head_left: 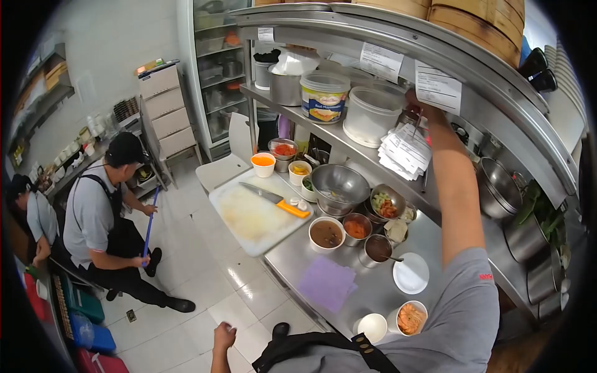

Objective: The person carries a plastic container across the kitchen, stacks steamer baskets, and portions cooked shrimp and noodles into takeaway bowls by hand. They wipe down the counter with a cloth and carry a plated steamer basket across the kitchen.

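Observation:
My right arm stretches up to the steel shelf. My right hand [418,107] is by a small metal container, partly behind a hanging printed slip [439,87]; its fingers are largely hidden, so their grip cannot be told. Just below it lies a pile of printed paper slips [404,152]. To its left stand a clear plastic tub [373,115] and a mayonnaise tub [324,96]. My left hand [224,336] hangs low beside my body over the floor, fingers loosely curled in, with nothing visible in it.
On the counter are a cutting board [239,217] with an orange-handled knife [292,208], a steel bowl [339,186], several sauce tubs, a purple cloth [326,283], a white lid [411,273] and a shrimp cup [411,318]. Two people work at left, one holding a blue stick [150,227].

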The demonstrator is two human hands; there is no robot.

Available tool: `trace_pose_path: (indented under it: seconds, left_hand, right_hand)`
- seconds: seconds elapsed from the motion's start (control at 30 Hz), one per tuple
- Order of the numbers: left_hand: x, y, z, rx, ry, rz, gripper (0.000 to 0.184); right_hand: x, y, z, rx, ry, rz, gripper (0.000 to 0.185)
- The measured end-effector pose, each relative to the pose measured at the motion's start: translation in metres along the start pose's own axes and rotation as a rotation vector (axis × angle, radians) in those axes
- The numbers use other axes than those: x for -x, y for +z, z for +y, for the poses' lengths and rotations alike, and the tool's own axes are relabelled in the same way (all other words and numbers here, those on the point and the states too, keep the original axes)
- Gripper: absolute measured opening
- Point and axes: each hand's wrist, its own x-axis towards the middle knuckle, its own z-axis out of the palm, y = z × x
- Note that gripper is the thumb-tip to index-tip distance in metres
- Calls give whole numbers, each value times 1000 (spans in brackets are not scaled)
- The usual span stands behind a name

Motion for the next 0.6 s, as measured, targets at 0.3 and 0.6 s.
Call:
trace_pose_path:
  seconds: [0.3,0.6]
  left_hand:
    - [-3,14,23,101,-130,-275,24]
    - [-65,63,231,232,655,-547,20]
  right_hand:
    - [-3,-77,2,78,-18,319,20]
    - [83,-180,57,199,10,335,23]
